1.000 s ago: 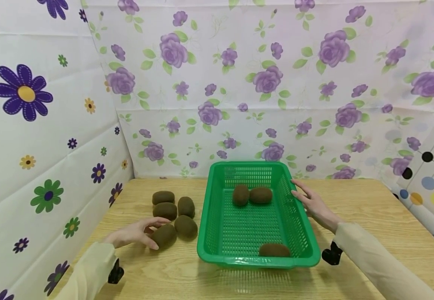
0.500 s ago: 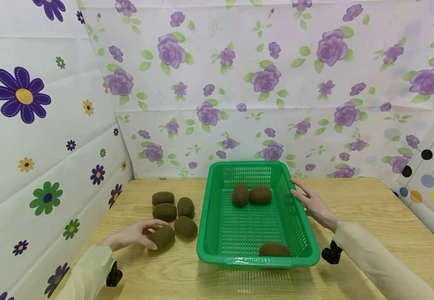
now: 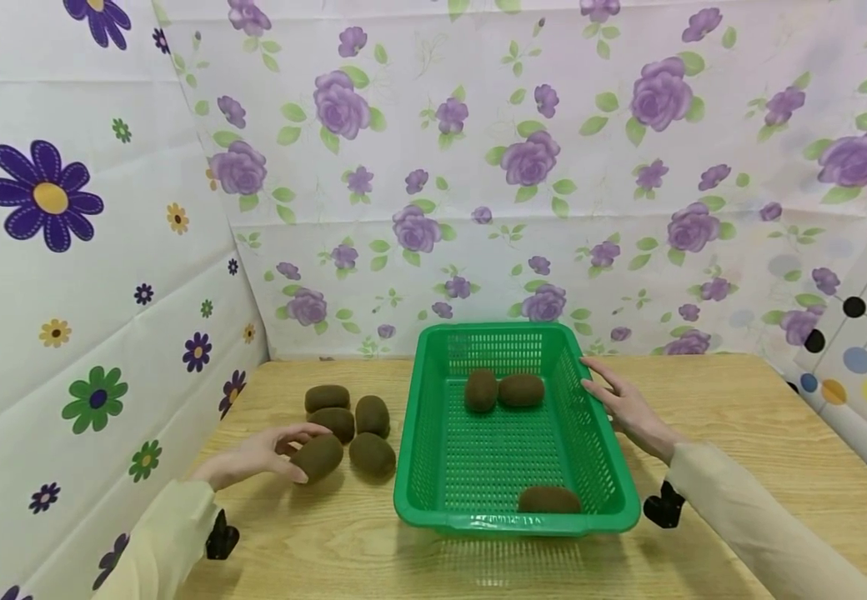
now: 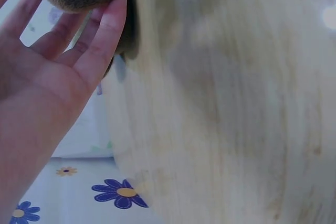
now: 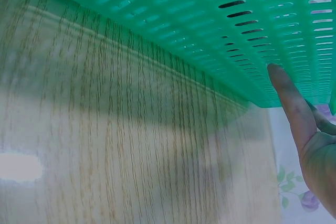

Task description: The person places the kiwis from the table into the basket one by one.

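The wood-grain table (image 3: pixel 711 400) carries 1 green basket (image 3: pixel 516 523) near its middle and, clustered just left of that basket, 4 brown kiwis (image 3: pixel 372 455) lying on their sides.

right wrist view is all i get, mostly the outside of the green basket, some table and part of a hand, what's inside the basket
Observer: Three kiwis: a far pair of kiwis and a near kiwi at the near end of the green basket.
Operator: ok, and what's going on to the left of it
Observer: The left hand grips a held kiwi there.
Operator: anything else over on that side
Observer: Yes, four more kiwis sit grouped on the table.
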### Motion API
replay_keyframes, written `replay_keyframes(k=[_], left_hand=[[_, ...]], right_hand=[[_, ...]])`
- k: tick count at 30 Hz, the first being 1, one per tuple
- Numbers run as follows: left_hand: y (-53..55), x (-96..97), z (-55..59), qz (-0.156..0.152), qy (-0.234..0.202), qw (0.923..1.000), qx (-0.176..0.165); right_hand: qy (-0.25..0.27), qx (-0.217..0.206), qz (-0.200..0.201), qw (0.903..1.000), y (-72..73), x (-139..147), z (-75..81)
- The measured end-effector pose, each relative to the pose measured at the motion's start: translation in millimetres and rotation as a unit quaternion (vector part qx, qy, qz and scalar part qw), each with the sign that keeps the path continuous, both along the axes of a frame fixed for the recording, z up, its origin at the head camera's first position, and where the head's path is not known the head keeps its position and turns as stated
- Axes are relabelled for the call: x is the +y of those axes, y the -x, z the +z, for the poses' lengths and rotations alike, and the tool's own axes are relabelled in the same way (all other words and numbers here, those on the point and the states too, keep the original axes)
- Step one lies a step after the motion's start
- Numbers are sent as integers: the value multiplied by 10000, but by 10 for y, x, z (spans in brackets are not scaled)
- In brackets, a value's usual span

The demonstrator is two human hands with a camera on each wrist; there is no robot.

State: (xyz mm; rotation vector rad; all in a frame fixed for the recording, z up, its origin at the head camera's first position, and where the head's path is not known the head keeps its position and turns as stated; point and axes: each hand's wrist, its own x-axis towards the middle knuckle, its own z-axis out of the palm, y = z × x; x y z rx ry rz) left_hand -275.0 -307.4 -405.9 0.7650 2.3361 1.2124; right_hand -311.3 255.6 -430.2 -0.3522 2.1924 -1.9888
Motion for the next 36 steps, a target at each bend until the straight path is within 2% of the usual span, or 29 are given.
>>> replay_keyframes(k=[11, 15, 20, 27, 36], left_hand=[[102, 153, 172, -124, -193, 9995, 229], [126, 233, 247, -48, -114, 9999, 114], [179, 363, 380, -105, -221, 9997, -13], [268, 555, 564, -251, -180, 9994, 175], [349, 760, 687, -393, 0, 9983, 430]], right_hand=[[-36, 44, 51, 10000, 3, 14, -11], [-27, 33, -37, 10000, 10, 11, -7], [-61, 105, 60, 9999, 17, 8, 2], [-46, 99, 83, 9999, 20, 2, -3], [-18, 83, 87, 9999, 8, -1, -6]])
